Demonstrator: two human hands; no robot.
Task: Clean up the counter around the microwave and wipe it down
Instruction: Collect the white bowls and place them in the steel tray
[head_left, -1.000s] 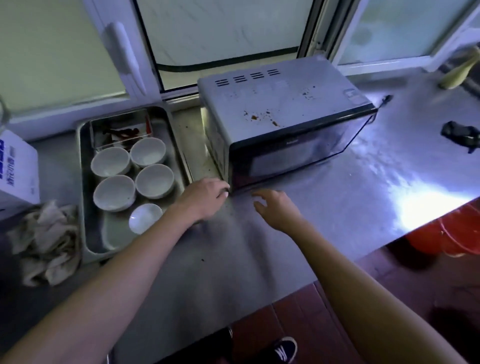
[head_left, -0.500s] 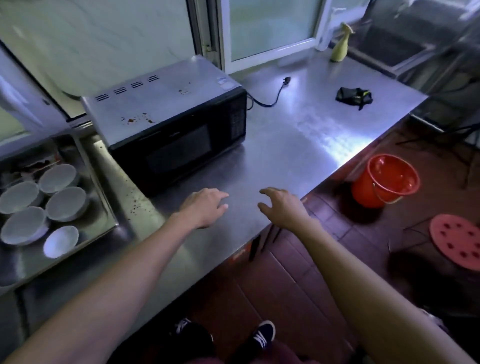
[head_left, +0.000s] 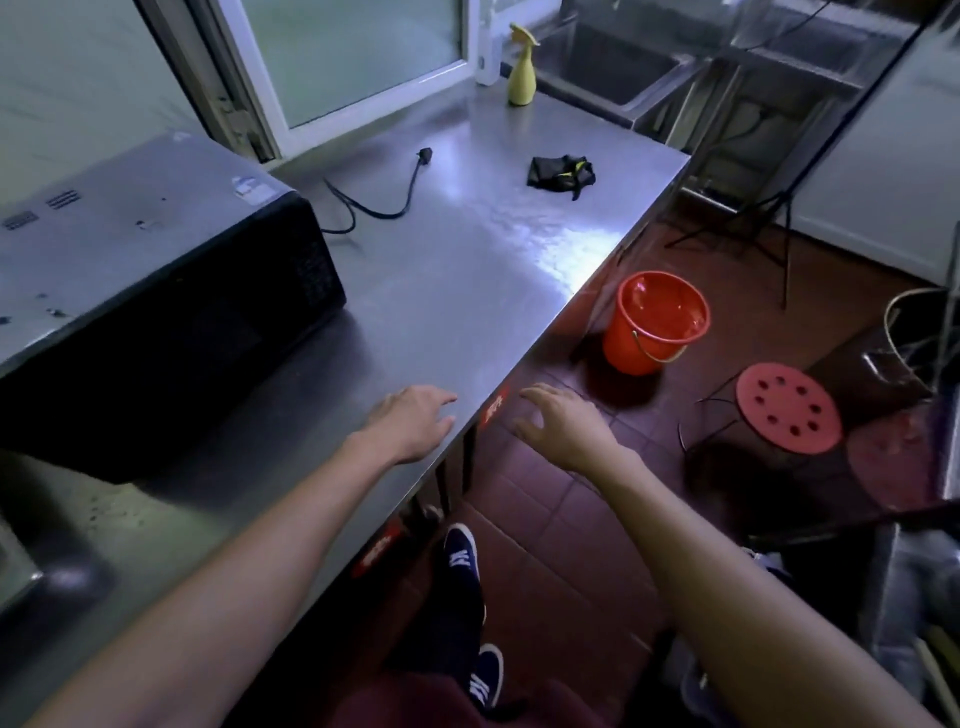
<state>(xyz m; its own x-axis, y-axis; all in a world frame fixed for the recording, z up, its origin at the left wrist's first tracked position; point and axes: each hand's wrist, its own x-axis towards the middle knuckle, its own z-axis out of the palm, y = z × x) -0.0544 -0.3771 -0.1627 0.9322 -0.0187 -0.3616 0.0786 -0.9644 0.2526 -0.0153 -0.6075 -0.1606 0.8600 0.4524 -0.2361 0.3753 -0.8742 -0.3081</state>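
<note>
Both hands hold nothing, fingers loosely spread: the left hand over the counter edge, possibly touching it, the right hand past the edge above the floor. The microwave sits left; beyond lie a black cloth and a yellow spray bottle.
</note>
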